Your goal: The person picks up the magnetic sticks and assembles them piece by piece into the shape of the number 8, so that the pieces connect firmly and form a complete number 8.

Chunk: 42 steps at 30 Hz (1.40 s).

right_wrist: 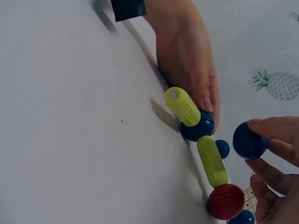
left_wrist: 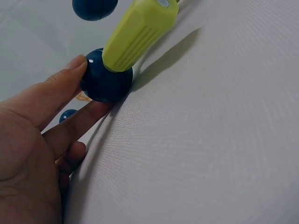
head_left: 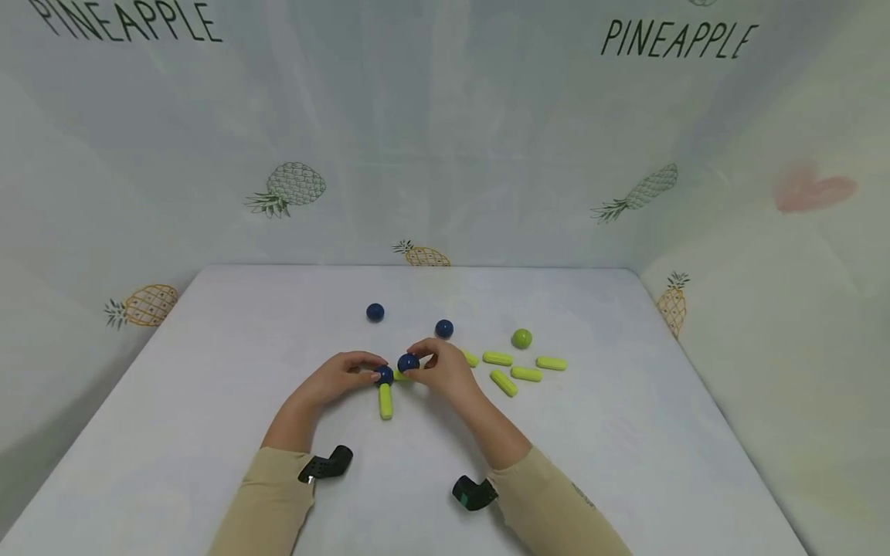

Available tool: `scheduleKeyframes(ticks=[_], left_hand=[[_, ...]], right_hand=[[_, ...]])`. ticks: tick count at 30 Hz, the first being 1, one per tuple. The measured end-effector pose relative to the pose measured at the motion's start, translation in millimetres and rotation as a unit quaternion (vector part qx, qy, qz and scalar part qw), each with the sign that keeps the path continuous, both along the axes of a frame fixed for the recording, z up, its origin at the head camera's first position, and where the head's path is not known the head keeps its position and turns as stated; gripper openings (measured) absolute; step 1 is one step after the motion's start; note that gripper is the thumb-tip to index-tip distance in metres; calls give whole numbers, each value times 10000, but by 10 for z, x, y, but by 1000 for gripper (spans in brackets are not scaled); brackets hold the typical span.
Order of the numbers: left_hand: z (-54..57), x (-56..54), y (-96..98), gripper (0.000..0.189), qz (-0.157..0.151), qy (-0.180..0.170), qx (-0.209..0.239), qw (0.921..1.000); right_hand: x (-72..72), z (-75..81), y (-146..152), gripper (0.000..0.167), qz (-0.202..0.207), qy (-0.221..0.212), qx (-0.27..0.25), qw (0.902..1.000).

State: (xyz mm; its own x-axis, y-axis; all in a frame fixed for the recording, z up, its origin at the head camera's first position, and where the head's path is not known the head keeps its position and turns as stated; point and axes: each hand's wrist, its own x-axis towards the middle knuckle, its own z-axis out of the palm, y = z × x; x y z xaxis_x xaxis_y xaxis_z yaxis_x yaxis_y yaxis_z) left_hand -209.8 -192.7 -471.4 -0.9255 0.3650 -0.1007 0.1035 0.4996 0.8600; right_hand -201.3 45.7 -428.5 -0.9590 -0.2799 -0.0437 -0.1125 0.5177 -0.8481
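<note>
My left hand (head_left: 346, 376) pinches a blue ball (left_wrist: 105, 81) between thumb and fingers, low over the table. One yellow-green rod (head_left: 385, 402) sticks out from this ball toward me, its free end showing a silvery disc in the wrist views. A second yellow-green rod (right_wrist: 212, 161) joins the same ball to a red ball (right_wrist: 226, 201); the head view hides the red ball behind my right hand (head_left: 448, 374). Between thumb and fingertips, that right hand holds another blue ball (right_wrist: 250, 140), raised beside the joined pieces and apart from them in the right wrist view.
Farther back on the white table (head_left: 278, 293) lie two loose blue balls, one at the left (head_left: 375, 312) and another blue ball (head_left: 444, 329) just beyond my right hand. To the right are a green ball (head_left: 522, 338) and several loose yellow-green rods (head_left: 526, 374). A pineapple-print curtain (head_left: 445, 154) hangs behind.
</note>
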Motion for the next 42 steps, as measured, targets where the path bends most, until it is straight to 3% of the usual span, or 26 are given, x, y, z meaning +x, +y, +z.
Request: scheduleKeyframes(ticks=[5, 21, 42], left_hand=[[-7, 6, 15, 27, 147, -23, -59, 9999], [-14, 3, 25, 27, 174, -6, -104, 9998], [-14, -16, 20, 27, 165, -43, -176, 9997]], right_hand=[[62, -12, 29, 28, 98, 37, -28, 9999], [289, -130, -3, 29, 427, 54, 37, 9991], [469, -180, 6, 27, 735, -323, -42, 9968]])
